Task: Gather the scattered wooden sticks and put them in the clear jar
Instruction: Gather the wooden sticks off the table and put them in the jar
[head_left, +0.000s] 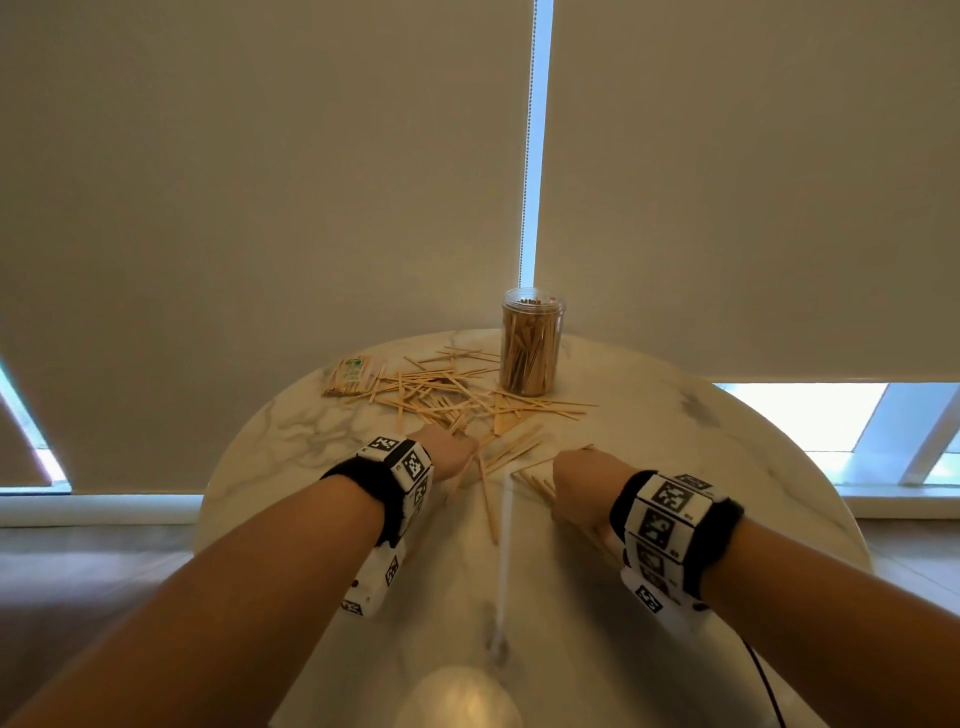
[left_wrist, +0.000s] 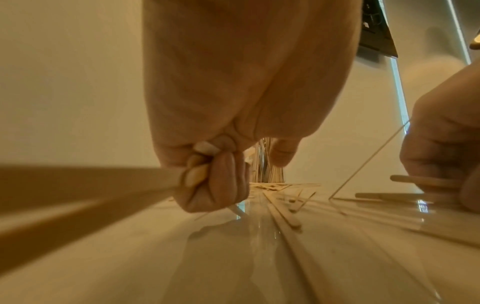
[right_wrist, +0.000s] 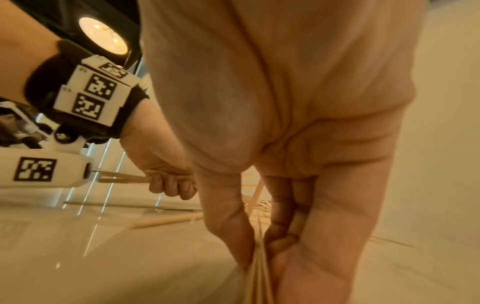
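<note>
Thin wooden sticks (head_left: 447, 397) lie scattered over the middle of a round marble table (head_left: 727, 431). The clear jar (head_left: 531, 343) stands upright at the far side, lidless and partly filled with sticks. My left hand (head_left: 448, 452) hovers low at the near edge of the pile; its curled fingers (left_wrist: 221, 181) grip a few sticks (left_wrist: 91, 185). To the right, my right hand (head_left: 582, 480) is close to the tabletop, and its thumb and fingers (right_wrist: 233, 236) pinch a thin bundle of sticks (right_wrist: 258, 273). More sticks (head_left: 491, 499) lie between the two hands.
A wrapped bundle of sticks with a green label (head_left: 350, 375) lies at the far left of the pile. Roller blinds (head_left: 260, 182) hang behind the table. A pale round object (head_left: 460, 696) sits at the table's near edge.
</note>
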